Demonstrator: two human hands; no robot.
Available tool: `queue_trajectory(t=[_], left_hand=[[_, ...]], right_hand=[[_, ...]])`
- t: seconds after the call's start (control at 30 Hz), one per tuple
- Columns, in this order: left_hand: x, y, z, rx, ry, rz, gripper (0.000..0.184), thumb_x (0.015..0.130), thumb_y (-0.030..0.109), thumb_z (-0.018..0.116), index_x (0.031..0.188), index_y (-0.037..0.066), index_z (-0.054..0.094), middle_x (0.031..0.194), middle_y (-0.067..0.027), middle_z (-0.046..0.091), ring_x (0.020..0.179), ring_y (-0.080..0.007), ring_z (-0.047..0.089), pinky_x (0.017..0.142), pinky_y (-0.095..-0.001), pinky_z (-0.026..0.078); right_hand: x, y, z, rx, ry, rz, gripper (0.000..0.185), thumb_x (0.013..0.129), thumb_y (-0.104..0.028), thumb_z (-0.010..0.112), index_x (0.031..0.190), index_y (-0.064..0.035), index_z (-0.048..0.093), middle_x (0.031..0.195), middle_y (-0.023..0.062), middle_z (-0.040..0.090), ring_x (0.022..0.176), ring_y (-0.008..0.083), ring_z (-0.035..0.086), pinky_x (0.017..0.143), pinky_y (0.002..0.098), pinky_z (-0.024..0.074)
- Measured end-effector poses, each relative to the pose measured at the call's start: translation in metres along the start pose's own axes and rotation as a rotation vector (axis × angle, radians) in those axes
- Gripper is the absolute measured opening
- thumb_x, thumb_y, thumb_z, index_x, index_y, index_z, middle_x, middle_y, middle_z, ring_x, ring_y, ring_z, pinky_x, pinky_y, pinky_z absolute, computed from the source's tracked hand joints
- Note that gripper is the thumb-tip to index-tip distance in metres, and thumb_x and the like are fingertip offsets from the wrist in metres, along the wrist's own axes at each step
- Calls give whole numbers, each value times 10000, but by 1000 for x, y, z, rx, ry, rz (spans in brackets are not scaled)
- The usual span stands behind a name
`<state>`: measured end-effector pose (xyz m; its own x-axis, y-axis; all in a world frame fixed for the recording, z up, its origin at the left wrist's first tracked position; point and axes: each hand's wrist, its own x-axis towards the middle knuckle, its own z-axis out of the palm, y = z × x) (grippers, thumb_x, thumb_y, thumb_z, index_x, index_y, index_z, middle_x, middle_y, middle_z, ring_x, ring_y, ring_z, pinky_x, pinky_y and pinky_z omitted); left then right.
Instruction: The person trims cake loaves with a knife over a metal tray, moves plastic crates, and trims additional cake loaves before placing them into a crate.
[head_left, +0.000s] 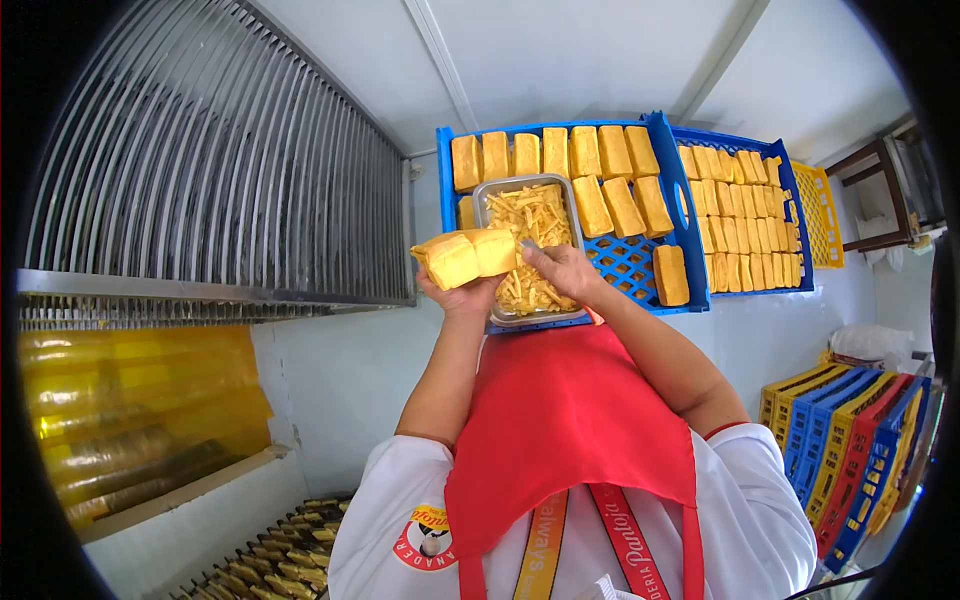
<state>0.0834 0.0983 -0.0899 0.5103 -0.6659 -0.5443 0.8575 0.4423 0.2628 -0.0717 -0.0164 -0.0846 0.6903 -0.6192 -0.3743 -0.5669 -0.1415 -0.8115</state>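
Observation:
A golden-yellow bread loaf [465, 258] with a groove across its middle rests in my left hand [462, 296], whose fingers curl around its underside. My right hand [562, 272] is closed in a pinch close to the loaf's right end. A small greyish bit shows at its fingertips, too small to name. Below both hands stands a metal tray [577, 215] heaped with yellow strips like bread trimmings [530, 215]. The tray sits over a blue crate [622, 262], where several brick-shaped loaves [622, 207] are lined up in rows.
Another blue crate [806, 262] full of smaller-looking loaves stands to the right, with a yellow crate [820, 215] behind it. Stacked coloured crates [840, 450] are at the lower right. A metal rack [220, 160] fills the left side, above a yellow translucent sheet [140, 400].

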Motion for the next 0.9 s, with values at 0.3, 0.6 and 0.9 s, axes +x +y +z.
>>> queue_trajectory(t=[0.3, 0.6, 0.9], left_hand=[[-2, 1, -2, -28, -22, -84, 738, 709, 670, 488, 1197, 130, 610, 1260, -138, 589, 1172, -410, 537, 979, -646, 406], [1, 11, -2, 36, -69, -20, 568, 791, 544, 501, 1142, 112, 620, 1174, -104, 620, 1094, -351, 585, 949, -550, 477], [11, -66, 24, 981, -252, 404, 731, 714, 167, 741, 1310, 29, 341, 1144, -137, 512, 1017, -236, 563, 878, -366, 507]], right_hand=[[-2, -7, -3, -317, 196, -477, 709, 746, -697, 671, 859, 2, 643, 694, 180, 623, 751, 381, 651, 670, 449, 510], [6, 26, 12, -584, 68, -497, 504, 837, -553, 656, 860, -50, 627, 727, 158, 656, 698, 372, 659, 617, 471, 506], [-29, 11, -92, 715, -20, 57, 440, 858, -302, 705, 1143, 17, 600, 841, 52, 608, 475, 78, 467, 443, 244, 390]])
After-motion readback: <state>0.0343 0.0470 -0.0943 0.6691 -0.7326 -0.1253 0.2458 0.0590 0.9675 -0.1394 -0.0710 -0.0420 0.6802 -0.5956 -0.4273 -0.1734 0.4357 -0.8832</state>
